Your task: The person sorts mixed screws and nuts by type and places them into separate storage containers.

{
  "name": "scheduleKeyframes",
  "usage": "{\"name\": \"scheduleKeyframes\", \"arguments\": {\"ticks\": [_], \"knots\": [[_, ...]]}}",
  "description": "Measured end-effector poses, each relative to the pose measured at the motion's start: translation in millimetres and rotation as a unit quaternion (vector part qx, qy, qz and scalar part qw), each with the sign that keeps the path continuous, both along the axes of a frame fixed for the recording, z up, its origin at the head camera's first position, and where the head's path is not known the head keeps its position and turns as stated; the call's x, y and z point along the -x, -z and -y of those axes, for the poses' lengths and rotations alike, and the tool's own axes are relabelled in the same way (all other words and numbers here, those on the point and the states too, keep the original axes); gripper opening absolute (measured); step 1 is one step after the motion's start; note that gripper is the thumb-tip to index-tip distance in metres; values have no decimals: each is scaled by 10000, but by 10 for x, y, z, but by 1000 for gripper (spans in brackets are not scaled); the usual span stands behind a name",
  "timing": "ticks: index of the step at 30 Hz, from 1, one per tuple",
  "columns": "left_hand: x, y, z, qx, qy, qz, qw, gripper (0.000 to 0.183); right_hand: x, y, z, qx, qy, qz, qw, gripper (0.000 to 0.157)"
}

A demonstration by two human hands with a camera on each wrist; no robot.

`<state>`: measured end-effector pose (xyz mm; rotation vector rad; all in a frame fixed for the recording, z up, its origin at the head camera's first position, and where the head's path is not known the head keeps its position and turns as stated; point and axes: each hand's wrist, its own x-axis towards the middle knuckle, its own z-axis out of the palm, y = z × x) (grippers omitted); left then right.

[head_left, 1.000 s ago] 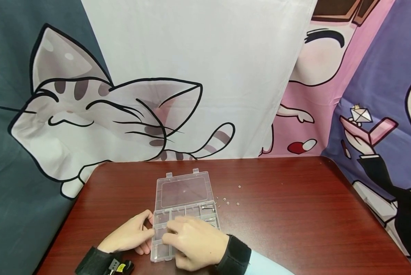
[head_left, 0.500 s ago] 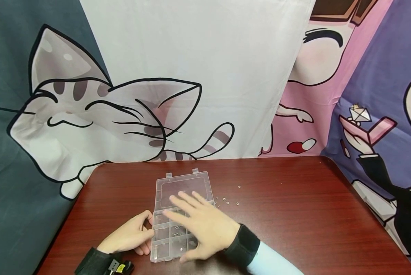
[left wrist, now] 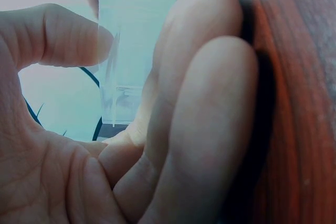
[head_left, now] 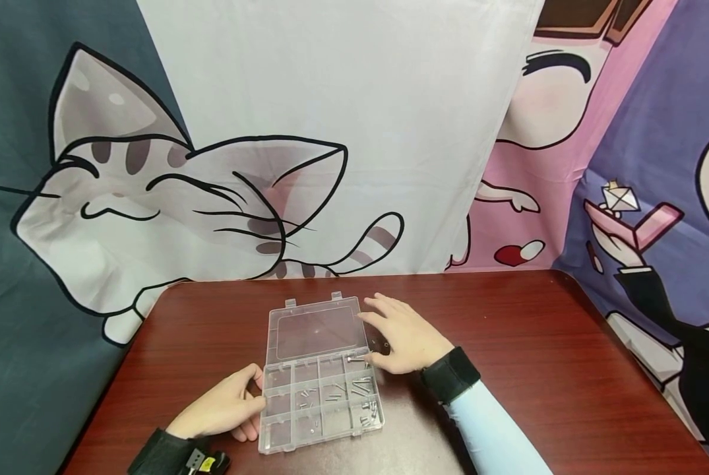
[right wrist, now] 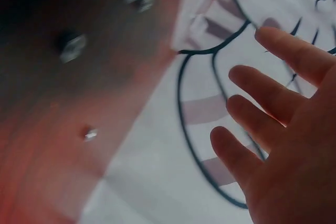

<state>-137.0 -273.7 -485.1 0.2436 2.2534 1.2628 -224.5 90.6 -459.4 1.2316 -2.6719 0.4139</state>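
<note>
A clear plastic compartment box [head_left: 277, 432] lies on the table with its lid [head_left: 318, 330] swung back, away from me. Small metal screws [head_left: 361, 386] lie in several of its compartments. My left hand [head_left: 217, 406] grips the box's left edge; in the left wrist view the thumb [left wrist: 73, 38] presses the clear wall and the fingers curl beside it. My right hand [head_left: 410, 336], fingers spread and holding nothing, hovers right of the lid. Small metal nuts [right wrist: 73, 47] lie on the table near it, partly hidden by that hand in the head view.
The reddish-brown wooden table [head_left: 538, 356] extends to the right of the box. Behind its far edge hangs a cloth backdrop [head_left: 354, 165] printed with a cartoon cat. A black band with a small device [head_left: 202, 460] sits on the left wrist.
My right hand has risen from over the compartments, spread its fingers and moved right and away, beside the lid over the loose nuts. The left hand and the box stay put.
</note>
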Motion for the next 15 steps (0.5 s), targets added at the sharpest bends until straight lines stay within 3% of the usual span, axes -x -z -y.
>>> {"name": "scheduleKeyframes", "arguments": {"ticks": [5, 8, 15], "knots": [[0, 4, 7, 3, 1, 38, 10000, 28, 91, 127, -44, -53, 97, 91, 9999, 37], [-2, 1, 11, 16, -12, 42, 10000, 29, 134, 216, -25, -120, 10, -88, 9999, 23], [-4, -11, 12, -98, 7, 4, 10000, 29, 162, 317, 28, -18, -285, -394, 9988, 10]]}}
